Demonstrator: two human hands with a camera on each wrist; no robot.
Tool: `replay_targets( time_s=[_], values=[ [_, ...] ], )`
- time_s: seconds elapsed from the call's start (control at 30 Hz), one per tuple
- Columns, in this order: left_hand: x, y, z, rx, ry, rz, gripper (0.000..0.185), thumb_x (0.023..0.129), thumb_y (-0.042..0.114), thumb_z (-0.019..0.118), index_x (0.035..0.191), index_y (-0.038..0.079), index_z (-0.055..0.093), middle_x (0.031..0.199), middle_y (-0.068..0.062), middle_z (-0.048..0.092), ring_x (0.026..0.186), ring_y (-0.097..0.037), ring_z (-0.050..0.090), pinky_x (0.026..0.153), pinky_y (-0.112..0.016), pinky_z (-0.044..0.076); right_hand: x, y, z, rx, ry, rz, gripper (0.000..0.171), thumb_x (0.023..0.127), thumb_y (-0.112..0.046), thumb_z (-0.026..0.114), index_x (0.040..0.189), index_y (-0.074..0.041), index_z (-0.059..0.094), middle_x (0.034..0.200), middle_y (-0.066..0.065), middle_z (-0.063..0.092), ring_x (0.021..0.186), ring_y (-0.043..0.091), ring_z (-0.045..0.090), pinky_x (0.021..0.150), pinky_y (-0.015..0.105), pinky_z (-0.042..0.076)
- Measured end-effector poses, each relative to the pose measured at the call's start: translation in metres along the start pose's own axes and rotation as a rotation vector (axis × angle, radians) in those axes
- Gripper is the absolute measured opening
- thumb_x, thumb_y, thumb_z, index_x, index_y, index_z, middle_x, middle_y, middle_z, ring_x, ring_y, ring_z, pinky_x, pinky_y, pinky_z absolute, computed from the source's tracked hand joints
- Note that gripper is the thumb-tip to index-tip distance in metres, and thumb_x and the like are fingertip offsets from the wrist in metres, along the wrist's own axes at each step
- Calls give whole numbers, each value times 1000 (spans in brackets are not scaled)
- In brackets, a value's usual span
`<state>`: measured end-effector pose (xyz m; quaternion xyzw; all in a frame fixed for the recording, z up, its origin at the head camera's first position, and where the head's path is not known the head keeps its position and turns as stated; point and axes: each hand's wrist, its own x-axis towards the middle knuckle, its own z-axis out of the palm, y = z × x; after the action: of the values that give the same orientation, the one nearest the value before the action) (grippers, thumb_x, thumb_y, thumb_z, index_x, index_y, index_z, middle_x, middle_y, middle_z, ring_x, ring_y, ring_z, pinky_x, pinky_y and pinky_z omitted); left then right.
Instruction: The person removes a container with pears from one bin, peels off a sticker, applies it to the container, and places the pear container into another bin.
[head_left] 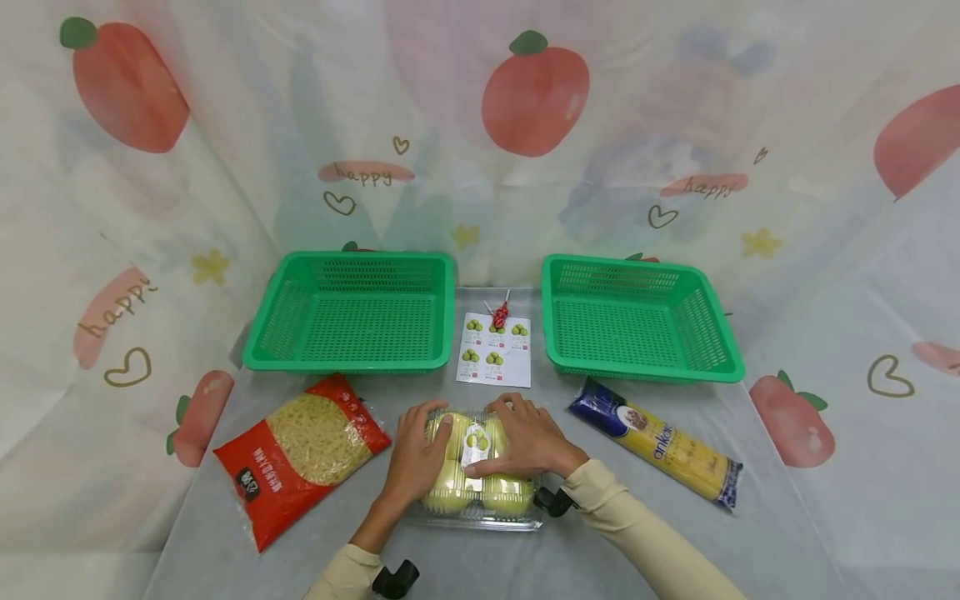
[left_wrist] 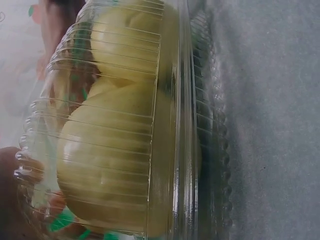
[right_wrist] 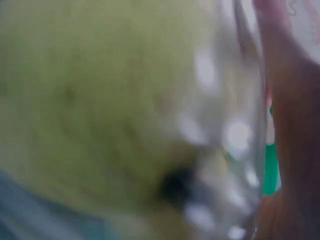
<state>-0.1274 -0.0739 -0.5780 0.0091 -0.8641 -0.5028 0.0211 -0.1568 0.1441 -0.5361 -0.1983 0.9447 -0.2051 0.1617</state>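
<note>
Grip, two-handed, holding one clear plastic box [head_left: 480, 525]: your left hand [head_left: 415, 452] takes its left side and your right hand [head_left: 536, 439] its right. Location: flat on the grey table [head_left: 258, 575], near its middle, between two food packets.

Box: transparent, thin-walled, glossy; lid finely ribbed, rim flat and straight along your side. Contents: rounded yellow-green fruits [head_left: 450, 490], smooth-skinned. Lid bears a pale paper label [head_left: 476, 448] with a fruit picture.

Left-hand packet [head_left: 318, 446]: glossy red film, clear window, small pale-yellow pieces within; lies aslant. Right-hand packet [head_left: 663, 446]: long, slim, blue and yellow film; lies diagonally.

Beyond: left green basket [head_left: 348, 365] and right green basket [head_left: 645, 373], oblong moulded plastic, perforated, walls flaring. Between them, a white card [head_left: 480, 375], flat, printed with fruit clusters; red-wrapped sweets [head_left: 500, 314] with white sticks at its far edge.

Pose: your left forearm slants in from the near edge, thumb laid on the lid and pointing away from you, fingers about the far left corner. Your right forearm comes diagonally from the near right, fingers bent over the far right part, thumb stretched leftward across the label. Cream sleeves [head_left: 645, 533] stop short of both wrists.
</note>
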Motion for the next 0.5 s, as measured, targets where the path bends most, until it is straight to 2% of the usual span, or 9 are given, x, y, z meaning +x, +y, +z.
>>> replay_targets(
  time_s=[0.1, 0.37, 0.5],
  values=[
    [0, -1, 0, -1, 6, 11, 36, 107, 32, 63, 138, 14, 66, 141, -9, 61, 137, -31, 48, 111, -58, 42, -1, -1, 1, 4, 12, 5, 102, 73, -87, 73, 149, -21, 57, 150, 10, 49, 132, 34, 54, 103, 54, 47],
    [0, -1, -2, -12, 4, 21, 39, 106, 34, 64, 139, 12, 66, 142, -10, 61, 136, -31, 50, 110, -59, 44, 0, 2, 5, 128, 86, 10, 58, 101, -60, 63, 145, -22, 64, 141, 12, 59, 129, 34, 58, 106, 60, 43],
    [-2, -3, -2, -17, -5, 9, 42, 106, 38, 64, 141, 15, 65, 144, -9, 60, 138, -31, 47, 111, -61, 42, 0, 8, 9, 165, 137, 18, 55, 104, -59, 59, 140, -19, 67, 138, 12, 64, 127, 33, 60, 107, 62, 42]
  ],
)
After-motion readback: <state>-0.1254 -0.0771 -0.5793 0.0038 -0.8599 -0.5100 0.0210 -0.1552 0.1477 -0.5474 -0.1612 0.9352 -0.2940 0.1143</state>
